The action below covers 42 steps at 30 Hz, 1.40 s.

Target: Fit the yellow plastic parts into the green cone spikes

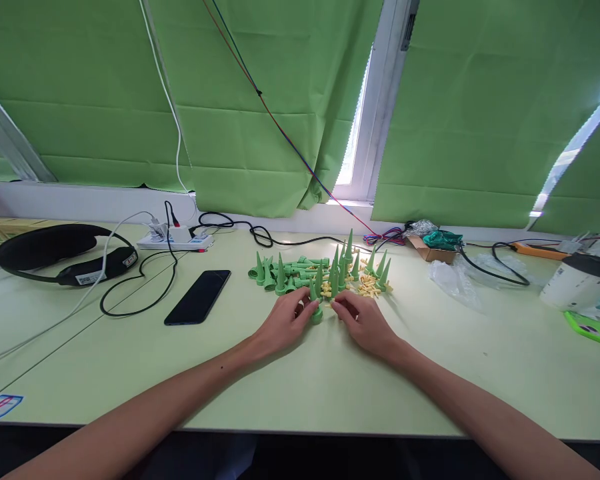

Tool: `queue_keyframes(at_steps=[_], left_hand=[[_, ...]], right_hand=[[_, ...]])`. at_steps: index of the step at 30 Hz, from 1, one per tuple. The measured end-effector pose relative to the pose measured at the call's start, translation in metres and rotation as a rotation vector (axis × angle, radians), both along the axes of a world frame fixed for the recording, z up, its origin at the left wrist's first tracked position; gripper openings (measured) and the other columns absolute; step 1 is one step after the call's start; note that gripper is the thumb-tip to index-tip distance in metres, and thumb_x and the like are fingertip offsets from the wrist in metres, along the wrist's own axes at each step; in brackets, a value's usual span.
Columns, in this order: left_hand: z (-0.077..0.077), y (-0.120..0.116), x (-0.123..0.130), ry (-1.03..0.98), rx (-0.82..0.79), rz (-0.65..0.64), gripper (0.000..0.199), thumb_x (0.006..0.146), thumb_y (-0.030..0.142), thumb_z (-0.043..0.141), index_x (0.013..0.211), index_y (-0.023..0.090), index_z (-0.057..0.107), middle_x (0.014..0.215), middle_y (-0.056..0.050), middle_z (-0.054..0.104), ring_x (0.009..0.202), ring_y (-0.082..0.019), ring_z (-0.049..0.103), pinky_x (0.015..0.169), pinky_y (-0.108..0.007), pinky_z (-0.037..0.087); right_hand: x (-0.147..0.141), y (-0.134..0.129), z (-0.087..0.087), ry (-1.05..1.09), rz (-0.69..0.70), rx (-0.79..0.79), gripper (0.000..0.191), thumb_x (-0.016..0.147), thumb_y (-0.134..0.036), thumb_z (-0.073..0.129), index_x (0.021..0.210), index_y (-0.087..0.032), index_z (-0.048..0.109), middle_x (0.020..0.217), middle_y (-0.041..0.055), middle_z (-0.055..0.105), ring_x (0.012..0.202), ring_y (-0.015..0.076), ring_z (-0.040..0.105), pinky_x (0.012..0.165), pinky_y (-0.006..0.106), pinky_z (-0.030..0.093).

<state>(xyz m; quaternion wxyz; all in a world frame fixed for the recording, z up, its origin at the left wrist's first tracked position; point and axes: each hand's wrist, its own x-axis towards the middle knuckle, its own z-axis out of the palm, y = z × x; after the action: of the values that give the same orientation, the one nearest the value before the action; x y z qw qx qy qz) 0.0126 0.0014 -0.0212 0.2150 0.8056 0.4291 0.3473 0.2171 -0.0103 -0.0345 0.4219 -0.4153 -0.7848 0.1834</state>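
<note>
My left hand (291,321) pinches a green plastic cone (317,313) with a wide round base, low over the table. Just to its right, my right hand (364,323) has thumb and fingertips pressed together; whatever lies between them is too small to make out. Right behind both hands spreads a cluster of green pointed cones, several upright, such as the tall cone (349,248). Green tubular pieces (293,272) lie on their sides at the left of the cluster. Small pale yellow pieces (369,284) are heaped at the right, among the cone bases.
On the left are a black phone (198,297), a black headband-like device (80,257) and a white power strip (177,241) with cables. At the right stand a small cardboard box (431,249), clear plastic bags (455,281), a white tub (580,283) and a bright green case (593,329).
</note>
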Motion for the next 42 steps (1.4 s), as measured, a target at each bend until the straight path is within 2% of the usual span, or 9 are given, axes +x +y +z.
queue_keyframes(at_steps=[23,34,42], left_hand=[[-0.0041,-0.0015,0.0003,-0.033,-0.038,-0.054,0.035,0.095,0.044,0.051,0.073,0.018,0.043,0.058,0.006,0.043,0.049,-0.008,0.036,0.047,-0.022,0.027],[-0.0062,-0.0012,-0.0004,-0.034,-0.014,-0.028,0.036,0.094,0.044,0.053,0.071,0.019,0.042,0.057,0.006,0.043,0.048,-0.008,0.036,0.047,-0.021,0.026],[-0.0071,-0.0008,-0.0009,-0.02,0.011,-0.059,0.035,0.094,0.042,0.054,0.07,0.018,0.043,0.057,0.006,0.043,0.048,-0.008,0.035,0.047,-0.021,0.027]], right_hand=[[-0.0032,-0.0002,-0.0029,-0.02,0.035,0.0,0.018,0.096,-0.025,0.05,0.08,-0.019,0.057,0.063,-0.0023,0.054,0.056,0.0122,0.045,0.057,0.025,0.034],[-0.0041,0.0003,-0.0015,-0.018,0.039,-0.006,0.018,0.096,-0.025,0.049,0.08,-0.019,0.055,0.064,-0.0021,0.055,0.057,0.0129,0.046,0.058,0.025,0.035],[-0.0047,0.0,-0.0023,-0.016,0.046,-0.025,0.018,0.096,-0.025,0.049,0.08,-0.019,0.055,0.062,-0.0029,0.053,0.056,0.0124,0.043,0.057,0.025,0.034]])
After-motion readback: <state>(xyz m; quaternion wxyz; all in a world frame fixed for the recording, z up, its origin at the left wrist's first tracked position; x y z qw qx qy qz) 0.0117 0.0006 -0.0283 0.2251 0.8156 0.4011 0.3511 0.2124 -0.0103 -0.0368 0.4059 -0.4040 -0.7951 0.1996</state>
